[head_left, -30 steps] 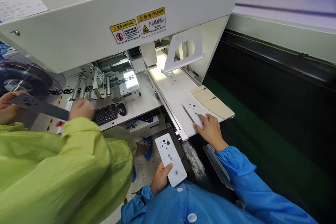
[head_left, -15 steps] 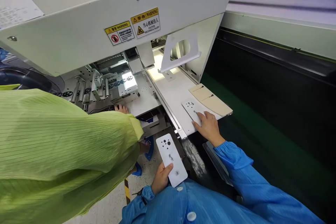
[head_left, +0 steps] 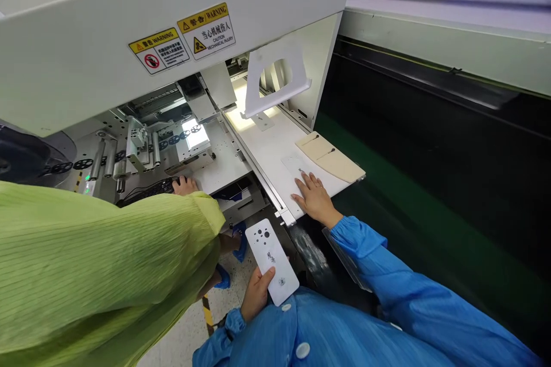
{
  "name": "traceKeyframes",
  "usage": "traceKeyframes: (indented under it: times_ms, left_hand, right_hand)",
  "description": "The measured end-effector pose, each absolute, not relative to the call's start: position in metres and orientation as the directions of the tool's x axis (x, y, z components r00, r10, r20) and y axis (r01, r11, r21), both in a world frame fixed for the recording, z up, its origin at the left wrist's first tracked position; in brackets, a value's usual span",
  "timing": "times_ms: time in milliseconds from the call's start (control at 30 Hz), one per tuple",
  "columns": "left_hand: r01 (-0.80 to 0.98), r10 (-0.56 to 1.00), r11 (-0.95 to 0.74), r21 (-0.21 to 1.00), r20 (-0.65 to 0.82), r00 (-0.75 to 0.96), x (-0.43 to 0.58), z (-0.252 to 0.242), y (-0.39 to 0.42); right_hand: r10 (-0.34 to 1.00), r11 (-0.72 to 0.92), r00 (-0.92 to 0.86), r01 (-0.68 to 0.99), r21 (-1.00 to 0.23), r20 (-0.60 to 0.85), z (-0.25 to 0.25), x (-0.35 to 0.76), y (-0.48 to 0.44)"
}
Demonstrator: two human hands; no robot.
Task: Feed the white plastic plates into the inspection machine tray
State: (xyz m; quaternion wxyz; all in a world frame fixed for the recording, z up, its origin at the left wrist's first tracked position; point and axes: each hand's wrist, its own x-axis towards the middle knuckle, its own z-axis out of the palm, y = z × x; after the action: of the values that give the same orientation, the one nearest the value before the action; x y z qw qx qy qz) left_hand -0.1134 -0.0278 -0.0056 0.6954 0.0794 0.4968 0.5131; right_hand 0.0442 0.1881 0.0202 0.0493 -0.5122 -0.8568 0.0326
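My left hand (head_left: pixel 257 293) grips a white phone back cover (head_left: pixel 278 266) low in front of me, thumb across its face. The cover has dark camera holes at its top end and black print below. My right hand (head_left: pixel 315 197) lies palm down with its fingers spread over a faint, pale panel (head_left: pixel 291 164) on the white belt-like surface (head_left: pixel 275 152). Small dark print shows just past the fingertips; the panel's lower part is hidden by the hand. Another pale panel (head_left: pixel 263 121) lies farther in, near the lit area of the machine.
A cream-coloured board (head_left: pixel 331 156) with two dark marks lies along the right edge. A white bracket (head_left: pixel 278 77) overhangs the surface. To the left, a co-worker's green sleeve (head_left: pixel 172 229) reaches in, that person's hand (head_left: pixel 185 186) at a keyboard (head_left: pixel 158 188). Warning labels mark the machine cover (head_left: pixel 107 40).
My right fingers have straightened and spread flat. The panel beneath, which showed dark camera holes before, now looks faint, without them. My left hand still holds its cover; the view has shifted slightly.
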Motion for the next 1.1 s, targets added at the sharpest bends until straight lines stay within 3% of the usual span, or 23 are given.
traceKeyframes:
  times_ms: [1100]
  left_hand:
    - [-0.608, 0.738, 0.540, 0.583, -0.675, 0.008, -0.113, -0.004, -0.006]
  right_hand:
    - [0.875, 0.483, -0.483, 0.867, -0.121, 0.030, 0.019, 0.039, 0.228]
